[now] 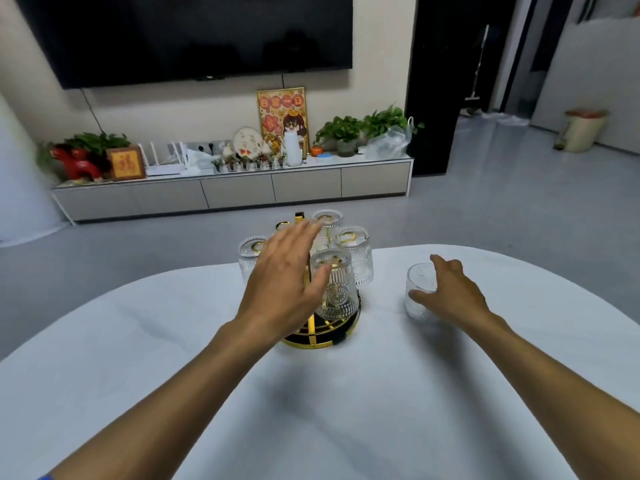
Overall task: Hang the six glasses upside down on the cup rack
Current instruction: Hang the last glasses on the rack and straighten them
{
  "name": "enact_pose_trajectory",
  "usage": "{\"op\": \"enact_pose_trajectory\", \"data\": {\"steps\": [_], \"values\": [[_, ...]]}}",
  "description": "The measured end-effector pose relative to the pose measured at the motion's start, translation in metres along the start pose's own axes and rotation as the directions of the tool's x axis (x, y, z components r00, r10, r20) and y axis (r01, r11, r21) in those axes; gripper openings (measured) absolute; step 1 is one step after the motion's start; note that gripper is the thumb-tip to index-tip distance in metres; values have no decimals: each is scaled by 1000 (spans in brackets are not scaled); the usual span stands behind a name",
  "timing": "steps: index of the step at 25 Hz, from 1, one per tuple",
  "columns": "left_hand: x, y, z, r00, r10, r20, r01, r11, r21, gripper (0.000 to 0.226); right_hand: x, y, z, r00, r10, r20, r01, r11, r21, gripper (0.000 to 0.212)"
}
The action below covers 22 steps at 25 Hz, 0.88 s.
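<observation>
The cup rack (329, 332) has a round black and gold base and stands in the middle of the white table (156, 358). Several ribbed clear glasses hang upside down on it: a front glass (336, 289), a right glass (358, 258), a back glass (327, 220) and a left glass (247, 252). My left hand (284, 275) hovers over the rack's left side with fingers spread, its thumb against the front glass. It hides part of the rack. One more glass (417, 285) stands on the table to the right, with my right hand (450, 292) wrapped around it.
The table's far edge curves just behind the rack. Beyond it lie grey floor, a low TV cabinet (235, 188) crowded with plants and ornaments, and a wall-mounted TV (194, 32). A bin (583, 129) stands at the far right.
</observation>
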<state>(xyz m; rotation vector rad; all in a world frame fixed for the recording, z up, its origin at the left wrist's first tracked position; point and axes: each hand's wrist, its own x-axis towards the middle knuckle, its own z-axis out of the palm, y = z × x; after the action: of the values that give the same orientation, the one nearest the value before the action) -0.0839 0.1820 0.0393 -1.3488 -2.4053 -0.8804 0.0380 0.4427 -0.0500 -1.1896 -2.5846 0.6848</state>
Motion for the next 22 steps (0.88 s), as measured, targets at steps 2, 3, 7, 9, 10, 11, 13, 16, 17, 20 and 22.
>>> {"op": "enact_pose_trajectory", "data": {"steps": [2,3,7,9,10,11,13,16,17,20,22], "values": [[-7,-2,-3,999,-28,-16,28,1000,-10,54,0,-6,-1,997,71,21,-70,996,-55,87],[-10,-2,-4,999,-47,-14,46,999,-21,50,-4,-10,-3,993,107,39,-106,994,-36,86],[-20,4,-17,992,-115,-57,108,988,-107,37,-43,-26,-20,999,50,7,-51,965,257,76],[-20,9,-27,979,-192,-76,168,955,-243,34,-65,-45,-41,999,-17,-36,32,879,476,71],[-20,13,-34,966,-253,-45,224,914,-337,36,-76,-58,-53,998,-52,-39,65,791,608,69],[-19,16,-40,948,-316,32,296,844,-448,41,-86,-72,-62,994,-102,-26,89,678,730,67],[-19,20,-53,886,-369,282,459,605,-650,59,-104,-102,-72,970,-243,-6,119,454,883,65],[-27,18,-69,829,-326,454,543,278,-792,60,-128,-134,-64,923,-384,-14,141,305,942,73],[-31,14,-74,835,-323,446,524,214,-825,55,-135,-141,-59,914,-404,-18,144,284,948,76],[-42,-2,-81,852,-359,380,454,149,-878,52,-142,-153,-46,896,-443,6,109,234,966,76],[-45,-16,-83,864,-416,283,377,162,-912,43,-140,-160,-43,873,-487,11,168,322,932,72]]}}
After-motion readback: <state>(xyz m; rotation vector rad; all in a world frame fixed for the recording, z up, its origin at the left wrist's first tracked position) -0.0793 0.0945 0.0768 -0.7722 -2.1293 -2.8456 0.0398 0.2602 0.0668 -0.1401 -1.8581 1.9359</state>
